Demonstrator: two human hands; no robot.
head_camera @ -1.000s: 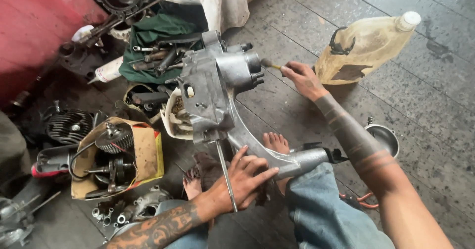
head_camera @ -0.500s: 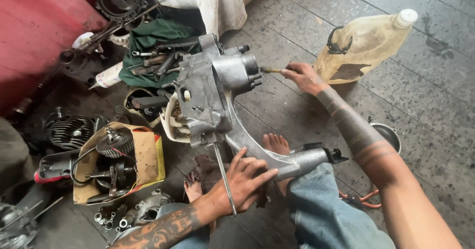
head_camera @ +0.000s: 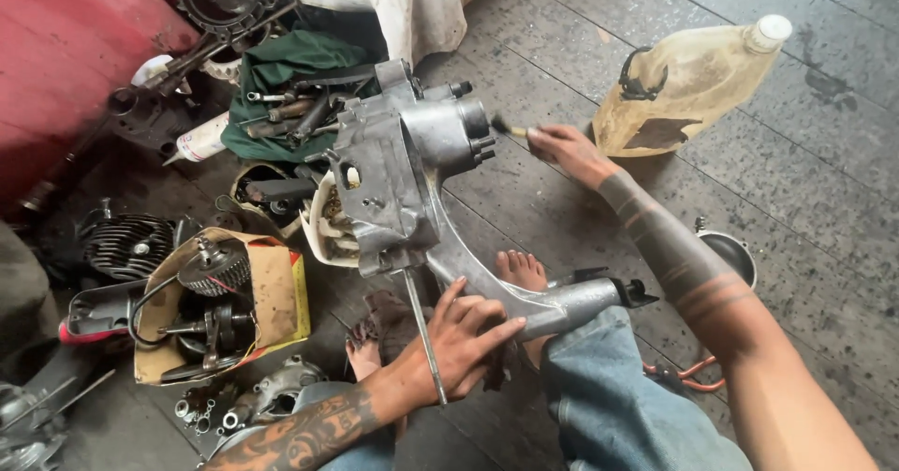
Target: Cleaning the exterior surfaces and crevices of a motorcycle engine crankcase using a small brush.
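Observation:
A grey metal engine casing [head_camera: 398, 176] stands upright in front of me, its long arm [head_camera: 552, 307] reaching down onto my knee. My left hand [head_camera: 459, 335] presses flat on that arm near a thin steel rod [head_camera: 426, 335] that hangs from the casing. My right hand [head_camera: 567, 148] holds a small brush [head_camera: 510, 129] whose bristles touch the casing's upper right side. My bare feet [head_camera: 520, 270] rest on the floor under the casing.
A yellowish plastic jug [head_camera: 688, 82] with a white cap lies to the right. A green cloth [head_camera: 281, 73] with tools sits behind the casing. A cardboard box [head_camera: 276, 293] of engine parts and a finned cylinder [head_camera: 126, 246] lie at left. A metal bowl [head_camera: 730, 251] sits by my right arm.
My right hand with the brush has shifted slightly along the casing's upper right side. My left hand stays on the arm.

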